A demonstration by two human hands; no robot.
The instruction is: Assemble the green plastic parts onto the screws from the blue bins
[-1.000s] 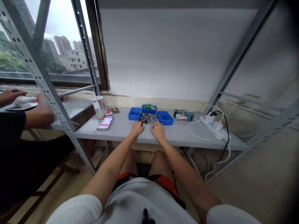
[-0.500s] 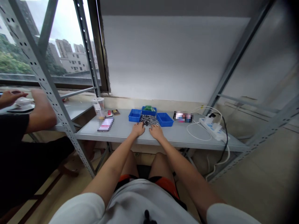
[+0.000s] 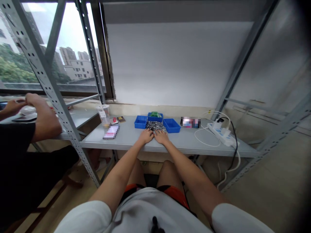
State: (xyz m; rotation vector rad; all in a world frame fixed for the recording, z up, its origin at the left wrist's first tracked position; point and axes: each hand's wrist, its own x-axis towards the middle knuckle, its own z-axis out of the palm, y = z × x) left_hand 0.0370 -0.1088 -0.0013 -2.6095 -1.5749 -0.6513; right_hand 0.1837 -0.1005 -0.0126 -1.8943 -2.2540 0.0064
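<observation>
A pile of small silvery metal pieces (image 3: 155, 126) lies on the grey table (image 3: 128, 134), among three blue trays. My left hand (image 3: 146, 136) rests palm down at the pile's near left edge, fingers spread. Beside it my right hand (image 3: 161, 136) lies flat at the near edge of the pile, its fingers apart. The two hands nearly touch. Behind the pile a blue tray (image 3: 159, 119) holds green packets (image 3: 155, 114). The left blue tray (image 3: 140, 122) and the right blue tray (image 3: 171, 125) show nothing inside.
A plastic cup (image 3: 104, 116), a phone (image 3: 111, 132) and small items stand at the left. A blurred box (image 3: 190, 122) and a white power strip (image 3: 221, 134) with cables lie right. Another person's arm (image 3: 46, 113) is beyond the metal post (image 3: 52, 87).
Both my hands have come closer together at the near edge of the pile. The other person's hands have shifted slightly. The camera view has tilted a little.
</observation>
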